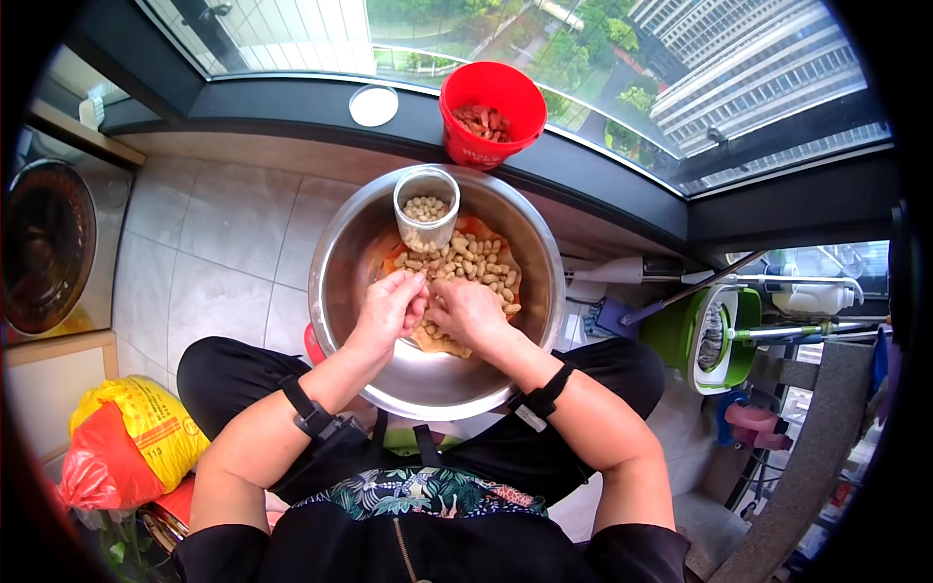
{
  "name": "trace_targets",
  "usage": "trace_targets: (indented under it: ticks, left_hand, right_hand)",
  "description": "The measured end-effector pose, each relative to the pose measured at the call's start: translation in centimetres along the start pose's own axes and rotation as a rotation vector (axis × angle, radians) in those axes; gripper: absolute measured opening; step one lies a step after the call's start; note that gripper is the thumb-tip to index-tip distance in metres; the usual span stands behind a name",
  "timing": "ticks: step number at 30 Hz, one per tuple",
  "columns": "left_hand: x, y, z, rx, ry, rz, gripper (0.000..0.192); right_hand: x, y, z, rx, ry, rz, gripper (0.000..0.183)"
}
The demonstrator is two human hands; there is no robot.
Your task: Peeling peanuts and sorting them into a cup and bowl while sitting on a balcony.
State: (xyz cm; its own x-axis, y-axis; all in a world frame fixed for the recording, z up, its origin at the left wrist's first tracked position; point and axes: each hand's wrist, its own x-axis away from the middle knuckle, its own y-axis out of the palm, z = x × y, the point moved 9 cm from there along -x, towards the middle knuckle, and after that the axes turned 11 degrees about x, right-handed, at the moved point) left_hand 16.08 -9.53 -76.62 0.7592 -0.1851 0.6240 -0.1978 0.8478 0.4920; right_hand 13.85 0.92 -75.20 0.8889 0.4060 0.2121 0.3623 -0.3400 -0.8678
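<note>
A wide stainless steel basin (326, 291) sits in front of me, with unshelled peanuts (481, 262) heaped on an orange liner inside it. At the back of the basin stands a clear jar (426, 211) partly filled with pale shelled peanuts. My left hand (390, 310) is over the basin, thumb and fingertips pinched together; whatever may be between them is too small to tell. Close to its fingertips is my right hand (466, 310), fingers curled down at the edge of the peanut pile, its fingertips partly hidden. On the window ledge a red bucket (492, 102) holds reddish-brown pieces, perhaps peanut shells.
A round white lid (373, 106) lies on the dark window ledge (291, 109). Yellow and red plastic bags (138, 437) rest at the left. A green mop bucket (674, 339) and a purple-headed tool (619, 317) stand at the right, near a front-loading appliance's opposite side.
</note>
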Motion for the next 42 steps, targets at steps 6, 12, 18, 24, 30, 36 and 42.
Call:
trace_targets:
  ticks: [6,12,18,24,30,36,42]
  left_hand:
    - [0.2,-0.2,-0.1,-0.028,-0.025,-0.005,0.022]
    - [0.6,0.1,-1.1,-0.198,-0.167,0.053,0.027]
    - [0.2,0.0,-1.8,-0.116,-0.17,-0.056,0.026]
    - [0.5,0.8,-2.6,0.065,-0.297,-0.102,0.025]
    - [0.2,1.4,-1.6,-0.117,-0.166,-0.131,0.029]
    - [-0.1,1.9,-0.7,-0.195,0.029,-0.194,0.028]
    - [0.0,2.0,-0.5,-0.224,0.005,-0.21,0.023]
  right_hand:
    - [-0.3,0.6,0.4,0.058,0.014,0.025,0.018]
    - [-0.4,-4.0,-0.1,-0.323,0.048,0.148,0.023]
    - [-0.3,-1.0,1.1,-0.893,0.243,-0.107,0.021]
    - [-0.2,-0.4,1.7,-1.099,0.263,-0.175,0.016]
    - [0.2,0.4,2.2,-1.339,0.438,-0.24,0.013]
    - [0.3,1.6,2.4,-1.389,0.457,-0.34,0.013]
    - [0.4,1.9,2.6,-1.422,0.476,-0.345,0.013]
